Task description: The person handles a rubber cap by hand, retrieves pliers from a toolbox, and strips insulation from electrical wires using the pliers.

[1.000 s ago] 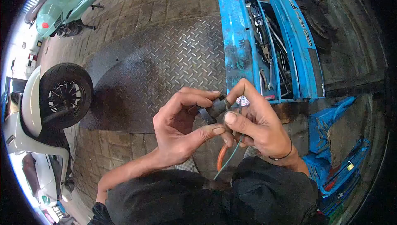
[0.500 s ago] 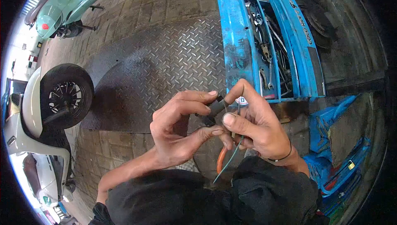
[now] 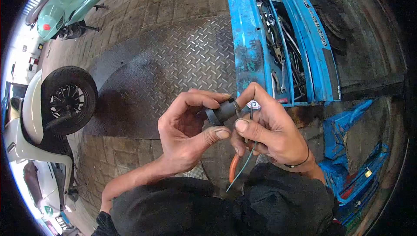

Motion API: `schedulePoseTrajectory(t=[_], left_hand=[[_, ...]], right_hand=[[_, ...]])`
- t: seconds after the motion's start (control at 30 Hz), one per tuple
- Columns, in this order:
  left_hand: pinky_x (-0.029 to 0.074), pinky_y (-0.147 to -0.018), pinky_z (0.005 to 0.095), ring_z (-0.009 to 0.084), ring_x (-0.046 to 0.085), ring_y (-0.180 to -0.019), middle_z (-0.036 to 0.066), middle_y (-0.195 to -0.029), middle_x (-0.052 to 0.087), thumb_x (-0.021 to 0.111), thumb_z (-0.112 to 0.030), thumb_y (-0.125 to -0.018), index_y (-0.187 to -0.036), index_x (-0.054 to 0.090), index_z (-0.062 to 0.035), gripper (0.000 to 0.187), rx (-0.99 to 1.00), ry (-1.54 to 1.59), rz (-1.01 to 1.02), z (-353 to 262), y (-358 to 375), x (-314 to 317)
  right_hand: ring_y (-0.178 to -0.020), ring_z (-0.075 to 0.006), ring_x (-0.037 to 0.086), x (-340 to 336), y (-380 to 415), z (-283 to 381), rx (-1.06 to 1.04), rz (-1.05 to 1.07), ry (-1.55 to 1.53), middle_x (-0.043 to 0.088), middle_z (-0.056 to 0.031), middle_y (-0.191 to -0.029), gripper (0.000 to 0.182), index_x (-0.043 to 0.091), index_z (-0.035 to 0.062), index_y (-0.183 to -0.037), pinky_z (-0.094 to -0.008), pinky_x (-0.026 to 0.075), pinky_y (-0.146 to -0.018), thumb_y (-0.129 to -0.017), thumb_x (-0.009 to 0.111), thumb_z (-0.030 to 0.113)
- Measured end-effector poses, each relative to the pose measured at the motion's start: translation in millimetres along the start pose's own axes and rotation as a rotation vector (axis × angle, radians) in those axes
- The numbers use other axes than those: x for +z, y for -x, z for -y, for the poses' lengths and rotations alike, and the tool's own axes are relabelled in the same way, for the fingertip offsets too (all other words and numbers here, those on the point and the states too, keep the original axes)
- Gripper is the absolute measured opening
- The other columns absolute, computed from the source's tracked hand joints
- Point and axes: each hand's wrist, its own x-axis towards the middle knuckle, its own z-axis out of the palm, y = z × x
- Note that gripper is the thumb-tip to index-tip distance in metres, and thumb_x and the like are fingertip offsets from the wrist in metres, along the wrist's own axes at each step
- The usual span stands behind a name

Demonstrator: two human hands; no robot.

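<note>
A black cylindrical part (image 3: 223,111) with a wider rim at its left end is held between the thumb and fingers of my left hand (image 3: 184,127). My right hand (image 3: 273,129) is closed on an orange-handled tool (image 3: 233,168), whose slim dark tip points up between the fingers. A thin green wire (image 3: 244,169) hangs down from the same hand. The right index finger touches the right end of the black part. My right palm hides much of the tool.
An open blue toolbox (image 3: 249,40) with wrenches lies beyond my right hand. Under it is a diamond-plate metal sheet (image 3: 195,58). A white scooter (image 3: 32,118) stands at left, a mint-green one (image 3: 65,6) at upper left. Another blue tool case (image 3: 365,175) lies at lower right.
The black part has turned in my left hand, so its wide rim now shows. My left thumb has drawn back a little from my right fingers.
</note>
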Motion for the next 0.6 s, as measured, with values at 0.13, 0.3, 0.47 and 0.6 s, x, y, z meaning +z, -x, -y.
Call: schedulePoseTrajectory(t=[0.13,0.3,0.47,0.6], left_hand=[[0.049,-0.103,0.0395,0.0259,0.061,-0.119,0.024,-0.125,0.062,0.084,0.002,-0.08,-0.115,0.059,0.0068,0.043,0.03,-0.031,0.007,0.6,0.5,-0.7],[0.049,-0.102,0.0395,0.0271,0.061,-0.119,0.026,-0.127,0.062,0.085,0.003,-0.078,-0.113,0.06,0.0066,0.043,0.165,-0.217,0.088,4.3,1.0,-6.7],[0.05,-0.101,0.0394,0.0277,0.063,-0.117,0.025,-0.126,0.063,0.085,0.003,-0.078,-0.112,0.061,0.0067,0.041,0.213,-0.311,0.135,2.3,-0.3,-7.9],[0.05,-0.102,0.0395,0.0268,0.063,-0.117,0.024,-0.124,0.063,0.085,0.001,-0.078,-0.112,0.061,0.0063,0.042,0.056,-0.092,0.006,1.6,2.0,-3.1]], right_hand=[[-0.051,-0.003,0.047,1.4,-0.6,-1.2,0.005,-0.007,-0.053,0.066,-0.0033,-0.07,0.027,0.041,0.0072,-0.118,-0.0191,0.031,-0.046,-0.105,0.059,0.022],[-0.051,-0.0031,0.047,0.5,-0.8,-3.1,0.008,-0.012,-0.04,0.065,-0.0024,-0.068,0.027,0.041,0.0067,-0.117,-0.0191,0.031,-0.046,-0.104,0.059,0.022],[-0.051,-0.0032,0.047,-0.5,-0.9,-4.3,-0.012,-0.014,-0.022,0.064,-0.0023,-0.067,0.027,0.041,0.0068,-0.117,-0.0191,0.031,-0.046,-0.104,0.059,0.022],[-0.051,-0.0032,0.046,1.4,0.5,2.4,0.017,0.006,-0.07,0.065,-0.004,-0.069,0.026,0.041,0.0071,-0.119,-0.0195,0.031,-0.046,-0.104,0.059,0.02]])
